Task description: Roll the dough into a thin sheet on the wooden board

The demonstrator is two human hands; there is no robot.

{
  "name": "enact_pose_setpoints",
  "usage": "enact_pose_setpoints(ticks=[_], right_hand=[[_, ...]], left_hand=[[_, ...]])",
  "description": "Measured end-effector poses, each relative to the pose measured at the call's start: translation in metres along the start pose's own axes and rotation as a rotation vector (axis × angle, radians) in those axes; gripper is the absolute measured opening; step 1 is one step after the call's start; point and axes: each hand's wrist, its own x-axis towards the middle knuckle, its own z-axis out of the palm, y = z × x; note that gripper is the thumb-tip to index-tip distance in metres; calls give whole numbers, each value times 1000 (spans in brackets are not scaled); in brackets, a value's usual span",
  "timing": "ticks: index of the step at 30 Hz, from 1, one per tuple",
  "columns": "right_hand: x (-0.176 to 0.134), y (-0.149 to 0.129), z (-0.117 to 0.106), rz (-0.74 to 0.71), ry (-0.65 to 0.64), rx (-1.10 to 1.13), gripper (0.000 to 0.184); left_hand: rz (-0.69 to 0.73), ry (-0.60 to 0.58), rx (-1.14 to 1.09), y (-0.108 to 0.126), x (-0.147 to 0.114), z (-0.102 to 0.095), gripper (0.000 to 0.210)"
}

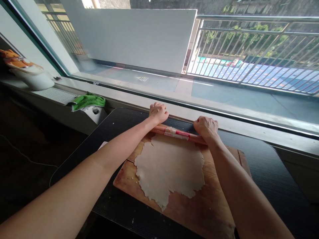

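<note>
A floured rolling pin (175,133) with a red and white label lies across the far edge of a thin, ragged-edged sheet of dough (171,166). The dough is spread on a wooden board (216,199). My left hand (159,113) is closed, its fingers curled just beyond the pin's left end, and the wrist or heel rests over the pin. Likewise my right hand (206,127) is closed past the pin's right end, heel and wrist over it. Both palms are turned down and hidden. My forearms cover both ends of the pin.
A black table (264,172) carries the board and stands against the window sill (231,123). On the ledge at left are a green cloth (88,100) and a white bucket (35,76) with an orange toy (15,58). A pale object (102,145) shows behind my left forearm.
</note>
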Motion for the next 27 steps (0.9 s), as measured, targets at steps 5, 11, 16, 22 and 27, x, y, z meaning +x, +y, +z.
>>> enact_pose_setpoints(ticks=[5, 11, 16, 22, 27], right_hand=[[12, 1, 6, 13, -22, 5, 44], [18, -2, 5, 30, -26, 6, 43], [22, -5, 0, 36, -29, 17, 42], [27, -7, 1, 48, -19, 25, 42], [32, -8, 1, 49, -9, 28, 41]], left_hand=[[-11, -12, -31, -1, 8, 4, 16], [-29, 13, -47, -5, 17, 10, 14], [-42, 12, -41, -8, 25, 14, 14], [-54, -9, -41, -10, 32, 15, 14], [-48, -26, -41, -10, 36, 16, 14]])
